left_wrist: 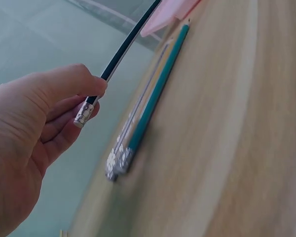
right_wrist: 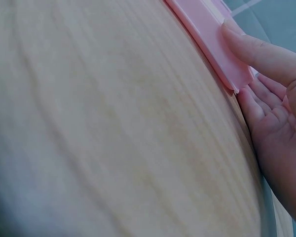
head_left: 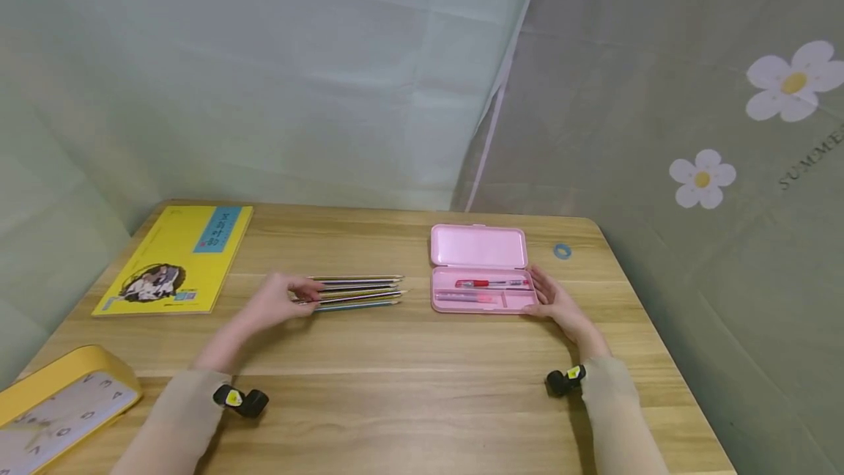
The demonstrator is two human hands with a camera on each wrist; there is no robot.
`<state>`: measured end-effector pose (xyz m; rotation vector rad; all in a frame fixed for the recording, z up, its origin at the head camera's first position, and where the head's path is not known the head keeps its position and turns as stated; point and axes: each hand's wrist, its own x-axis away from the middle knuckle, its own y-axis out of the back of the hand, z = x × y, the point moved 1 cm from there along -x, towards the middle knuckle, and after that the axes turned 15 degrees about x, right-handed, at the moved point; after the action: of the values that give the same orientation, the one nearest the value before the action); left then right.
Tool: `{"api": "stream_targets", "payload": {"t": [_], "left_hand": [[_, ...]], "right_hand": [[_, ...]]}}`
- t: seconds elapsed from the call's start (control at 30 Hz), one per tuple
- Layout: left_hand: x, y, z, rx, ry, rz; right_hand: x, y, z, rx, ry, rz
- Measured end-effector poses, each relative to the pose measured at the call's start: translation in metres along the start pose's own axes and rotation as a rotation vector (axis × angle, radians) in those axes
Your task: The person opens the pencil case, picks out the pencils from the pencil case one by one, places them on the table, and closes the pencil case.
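My left hand pinches a dark pencil between thumb and fingers near its patterned silver end, tilted up off the table in the left wrist view. Under it lie several other pencils side by side, tips toward the right; a teal pencil is the nearest. To their right a pink pencil case lies with its lid folded back. Inside are a red-capped pen and a pink, clear-bodied pen. My right hand holds the case's right end, thumb at the near corner, fingers along the side.
A yellow book lies at the back left. A yellow clock stands at the front left. Beyond the case, a small blue ring rests on the wooden table. Curtains hang behind the table.
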<state>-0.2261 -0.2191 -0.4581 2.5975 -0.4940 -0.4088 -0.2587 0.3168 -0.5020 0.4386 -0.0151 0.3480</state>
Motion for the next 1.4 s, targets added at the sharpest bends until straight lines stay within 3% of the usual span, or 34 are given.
{"api": "stream_targets", "payload": {"t": [0.3, 0.87, 1.4], "left_hand": [[0.007, 0.002, 0.01, 0.016, 0.052, 0.041], [0.009, 0.0, 0.017, -0.053, 0.124, 0.064], [0.013, -0.002, 0.018, -0.072, 0.092, 0.084]], "right_hand": [[0.0, 0.0, -0.001, 0.003, 0.009, -0.004], [0.0, 0.0, 0.001, 0.004, 0.007, -0.002], [0.0, 0.0, 0.0, 0.021, 0.001, -0.009]]}}
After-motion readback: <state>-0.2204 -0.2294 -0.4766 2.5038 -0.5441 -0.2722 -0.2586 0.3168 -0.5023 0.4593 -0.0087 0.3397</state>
